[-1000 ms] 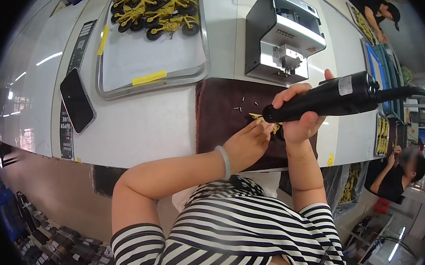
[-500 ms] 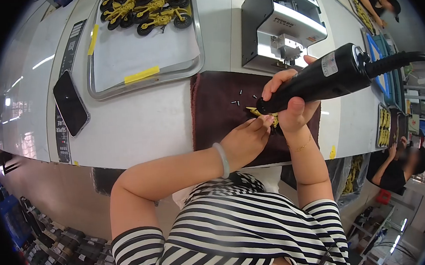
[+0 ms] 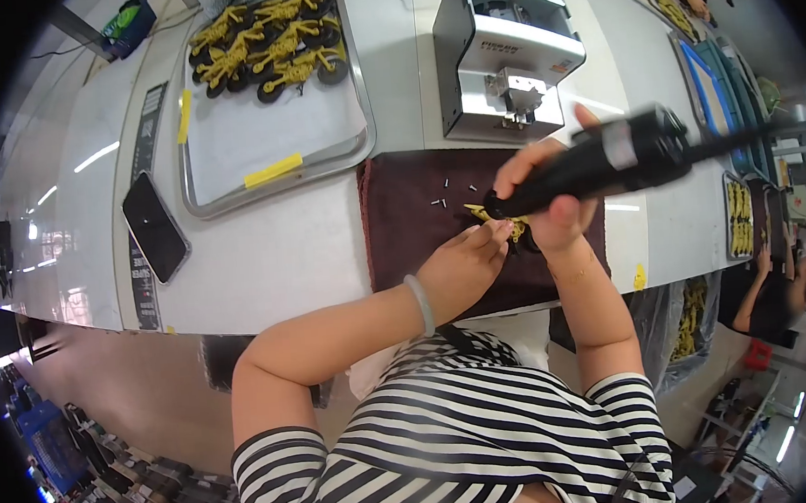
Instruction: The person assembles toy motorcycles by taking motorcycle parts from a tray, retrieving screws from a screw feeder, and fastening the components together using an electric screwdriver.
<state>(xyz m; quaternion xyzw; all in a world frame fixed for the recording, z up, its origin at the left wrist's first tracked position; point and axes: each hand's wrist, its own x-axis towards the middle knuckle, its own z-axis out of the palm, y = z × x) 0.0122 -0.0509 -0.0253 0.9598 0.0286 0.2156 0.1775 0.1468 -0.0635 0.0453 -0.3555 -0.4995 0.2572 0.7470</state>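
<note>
My right hand [image 3: 557,214] is wrapped round a black electric screwdriver [image 3: 593,163], which is tilted with its front end down by the work and is smeared by motion. My left hand [image 3: 468,270] pinches a small yellow and black toy motorcycle [image 3: 517,234] on the dark maroon cloth [image 3: 407,242]. The two hands nearly meet over this piece and hide much of it. Just beyond the left fingers lie several small screws [image 3: 445,185]. Whether the screwdriver's tip touches the motorcycle cannot be made out.
A metal tray [image 3: 369,146] holding several yellow toy motorcycles [image 3: 267,46] stands at the back left. Left of it lies a phone [image 3: 155,227]. A black and silver machine [image 3: 512,66] stands behind the cloth. People work at the right, beside more trays of yellow pieces [image 3: 740,219].
The whole view has shifted slightly. The screwdriver's rear end has swung and is now blurred. Both hands keep their hold at the same place on the cloth.
</note>
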